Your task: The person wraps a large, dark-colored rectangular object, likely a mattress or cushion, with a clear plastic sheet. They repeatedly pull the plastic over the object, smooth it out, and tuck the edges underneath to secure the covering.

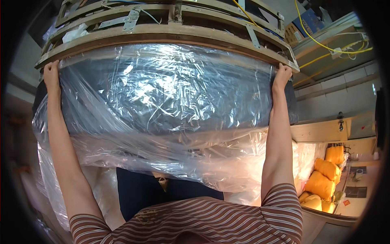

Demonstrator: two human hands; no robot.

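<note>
Both hands at the near corners of a wooden frame, clear plastic sheet between them.

Left hand curled closed at frame's near-left corner, right hand same at near-right corner; can't tell if fingers pinch wood, plastic or both. Sheet spreads from the frame's near edge toward the person, wrinkled and shiny, over a dark covered piece; loose folds farther from the frame. Metal bracket on frame's left part. Blue box beyond frame's right end; orange bundles well apart, right and nearer than frame.
</note>
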